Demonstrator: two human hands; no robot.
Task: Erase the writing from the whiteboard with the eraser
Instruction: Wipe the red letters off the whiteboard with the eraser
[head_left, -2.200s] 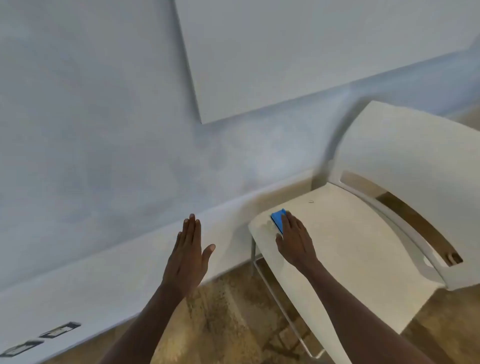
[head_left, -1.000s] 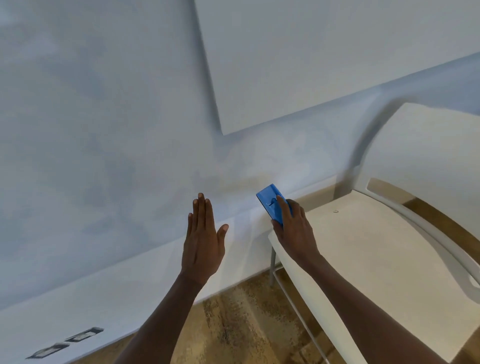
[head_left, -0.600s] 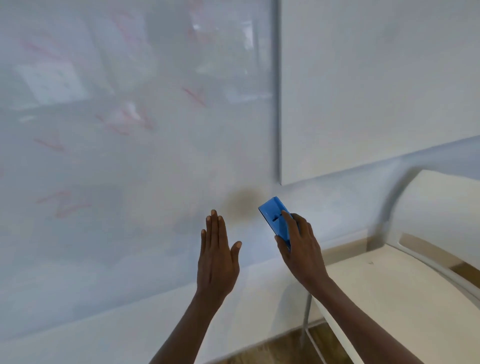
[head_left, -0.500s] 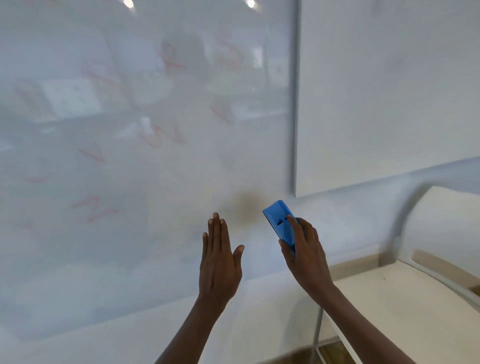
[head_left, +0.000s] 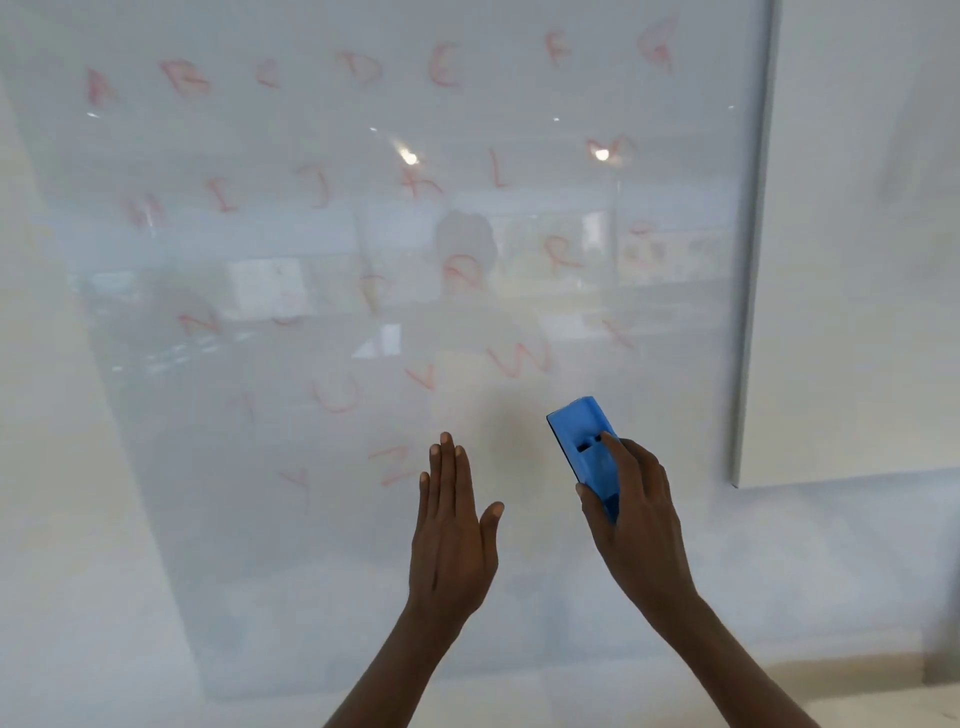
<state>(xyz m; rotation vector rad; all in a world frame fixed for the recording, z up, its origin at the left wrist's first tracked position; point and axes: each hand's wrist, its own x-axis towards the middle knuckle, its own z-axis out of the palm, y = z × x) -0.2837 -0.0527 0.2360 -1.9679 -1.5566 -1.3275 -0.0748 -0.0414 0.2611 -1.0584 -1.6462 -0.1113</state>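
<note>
The eraser is already in the hand and raised to the board (head_left: 156, 519), but no wiping has begun, I think: all the red letters (head_left: 363, 70) from A to Z are there, faint but complete, in rows from the top to the bottom of the glossy surface. So the step in hand is the approach. The next move, as I judge it, is to press the pad side flat on the board and sweep over the letters. The nearest ones are W, V and X just above the eraser and Y and Z at lower left of it. The top row is far up and will need a long reach.

On the left side, the left hand (head_left: 452, 530) is open. Its fingers are straight and close together and the thumb stands out to the side. It holds nothing. It is up in front of the board just beside the letter Z, but I cannot tell if it touches the surface.

To the right of it, the right hand (head_left: 631, 512) grips the blue eraser (head_left: 584, 441) at its lower end, with the thumb on one side and one finger lying over the blue back. The eraser points up and a little left, below the W. If its pad touches the board already, this is not clear.

Further right is the board's frame (head_left: 750, 260) and then a plain wall (head_left: 857, 234).
</note>
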